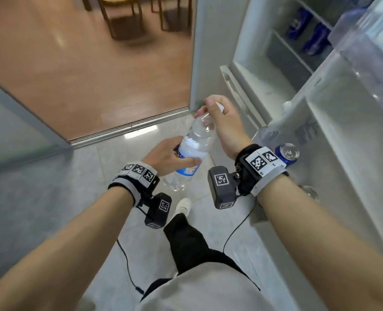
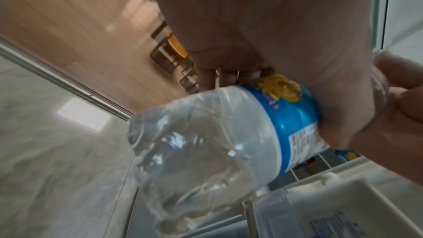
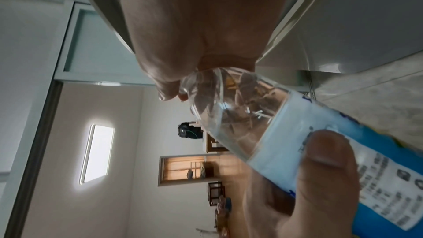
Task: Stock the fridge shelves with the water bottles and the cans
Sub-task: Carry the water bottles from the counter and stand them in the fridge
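A clear water bottle with a blue and white label is held tilted over the floor in front of the open fridge. My left hand grips its labelled middle, the thumb lying across the label. My right hand is curled over the bottle's white cap and neck. The left wrist view shows the bottle's base and my left hand wrapped round the label. The right wrist view shows the bottle's shoulder under my right hand. A blue can stands in the fridge door rack.
The fridge door stands open at my right, with clear bottles in its upper rack. Blue packs sit on the inner shelves. Grey tiled floor lies below, wooden floor and chair legs beyond the threshold.
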The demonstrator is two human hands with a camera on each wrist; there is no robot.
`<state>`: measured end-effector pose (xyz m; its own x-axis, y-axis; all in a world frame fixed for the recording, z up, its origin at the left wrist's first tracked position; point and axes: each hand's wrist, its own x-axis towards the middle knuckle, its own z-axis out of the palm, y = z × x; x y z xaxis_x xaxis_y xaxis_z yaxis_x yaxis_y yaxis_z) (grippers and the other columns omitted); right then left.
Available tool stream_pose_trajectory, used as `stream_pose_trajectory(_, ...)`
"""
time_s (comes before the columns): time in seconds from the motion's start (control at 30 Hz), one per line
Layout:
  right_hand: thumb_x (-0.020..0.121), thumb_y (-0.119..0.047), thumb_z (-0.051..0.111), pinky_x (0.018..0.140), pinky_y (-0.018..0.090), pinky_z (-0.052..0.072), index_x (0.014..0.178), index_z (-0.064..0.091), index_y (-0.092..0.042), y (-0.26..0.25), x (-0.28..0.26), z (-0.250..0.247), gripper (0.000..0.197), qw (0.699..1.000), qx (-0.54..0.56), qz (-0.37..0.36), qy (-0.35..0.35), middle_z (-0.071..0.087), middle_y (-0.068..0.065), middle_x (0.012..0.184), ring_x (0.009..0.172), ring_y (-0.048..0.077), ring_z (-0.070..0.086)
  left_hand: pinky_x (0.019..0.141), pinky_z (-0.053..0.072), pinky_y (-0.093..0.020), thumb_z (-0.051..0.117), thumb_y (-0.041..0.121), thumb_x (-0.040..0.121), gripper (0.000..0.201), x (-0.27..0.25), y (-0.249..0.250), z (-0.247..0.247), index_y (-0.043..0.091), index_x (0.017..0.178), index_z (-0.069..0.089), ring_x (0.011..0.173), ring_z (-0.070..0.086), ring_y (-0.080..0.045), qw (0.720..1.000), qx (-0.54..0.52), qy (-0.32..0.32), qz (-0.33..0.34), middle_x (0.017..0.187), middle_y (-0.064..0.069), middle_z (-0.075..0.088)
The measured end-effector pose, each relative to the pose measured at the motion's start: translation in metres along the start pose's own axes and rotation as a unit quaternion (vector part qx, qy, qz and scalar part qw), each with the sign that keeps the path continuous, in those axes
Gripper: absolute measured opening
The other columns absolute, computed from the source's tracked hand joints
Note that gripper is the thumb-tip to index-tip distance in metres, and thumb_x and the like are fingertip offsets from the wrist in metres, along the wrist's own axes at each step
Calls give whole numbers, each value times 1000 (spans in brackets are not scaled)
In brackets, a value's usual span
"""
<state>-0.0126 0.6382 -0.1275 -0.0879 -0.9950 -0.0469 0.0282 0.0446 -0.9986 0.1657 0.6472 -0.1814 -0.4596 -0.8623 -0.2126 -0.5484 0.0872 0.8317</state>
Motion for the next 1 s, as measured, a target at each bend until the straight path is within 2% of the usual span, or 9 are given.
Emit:
stream_pose_trajectory(0.17, 101, -30, 51, 80, 37, 52, 96, 58, -22, 21, 112, -7, 12, 998, 29, 32, 34, 70, 4, 86, 86, 22, 66, 68, 54, -25, 76, 50, 75, 42, 108, -5, -51, 22, 104, 64, 84, 70, -10, 996, 74, -56, -4, 95, 6, 72)
stream_pose_trajectory(0.3, 102, -30, 50, 78, 29, 53, 102, 59, -18, 9, 194, -20, 15, 996, 11, 49, 72, 73, 6, 93, 83, 13, 65, 67, 52, -19, 78, 34, 81, 30, 195, 7, -96, 19, 104, 66, 81, 70, -8, 990, 104, -89, 7, 92, 6, 72)
stream_pose_trajectory(0.37, 100, -32, 53, 76, 28, 54, 110, 59, -13, -1, 225, -31, 22, 994, 3, 50, 100, 73, 11, 100, 83, 13, 65, 73, 55, -28, 78, 31, 80, 31, 234, 18, -113, 17, 105, 67, 86, 71, -13, 990, 104, -95, 21, 96, 1, 73)
stream_pose_trajectory(0.5, 98, -39, 55, 73, 27, 54, 115, 60, -11, -15, 280, -61, 33, 984, 6, 35, 173, 72, 15, 106, 85, 13, 67, 82, 59, -42, 76, 45, 73, 36, 319, 37, -129, 25, 101, 67, 85, 71, -13, 986, 106, -120, 43, 93, 4, 74)
stream_pose_trajectory(0.63, 99, -43, 51, 85, 39, 57, 107, 61, -12, -21, 313, -93, 34, 963, 13, 50, 264, 71, 10, 108, 99, 23, 70, 71, 52, -15, 75, 48, 77, 35, 404, 62, -126, 24, 102, 69, 79, 68, -12, 974, 114, -178, 81, 87, 5, 73)
stream_pose_trajectory(0.73, 102, -36, 47, 84, 37, 58, 100, 60, -18, -23, 329, -118, 22, 941, -45, 60, 329, 71, 0, 100, 92, 15, 69, 74, 56, -25, 76, 49, 74, 44, 460, 82, -115, 14, 101, 70, 81, 70, -22, 967, 57, -219, 116, 92, -8, 74)
stream_pose_trajectory(0.83, 101, -28, 50, 86, 41, 56, 99, 62, -19, -33, 346, -143, 15, 907, -104, 73, 400, 71, 7, 101, 90, 17, 67, 69, 55, -21, 77, 36, 82, 15, 515, 104, -102, 29, 91, 66, 77, 70, -5, 956, 9, -259, 141, 86, 9, 73)
stream_pose_trajectory(0.9, 101, -21, 51, 84, 36, 58, 101, 63, -16, -43, 357, -155, 13, 887, -121, 85, 438, 70, 6, 101, 88, 14, 66, 69, 58, -26, 75, 41, 83, 14, 542, 126, -97, 32, 88, 65, 77, 71, -5, 944, -2, -281, 170, 85, 9, 73)
stream_pose_trajectory(1.0, 99, -15, 52, 83, 36, 59, 101, 65, -17, -55, 374, -170, 13, 859, -159, 90, 479, 68, 0, 101, 93, 16, 66, 57, 49, -14, 74, 40, 84, 20, 582, 164, -89, 23, 93, 69, 58, 62, 6, 934, -31, -297, 196, 75, 10, 69)
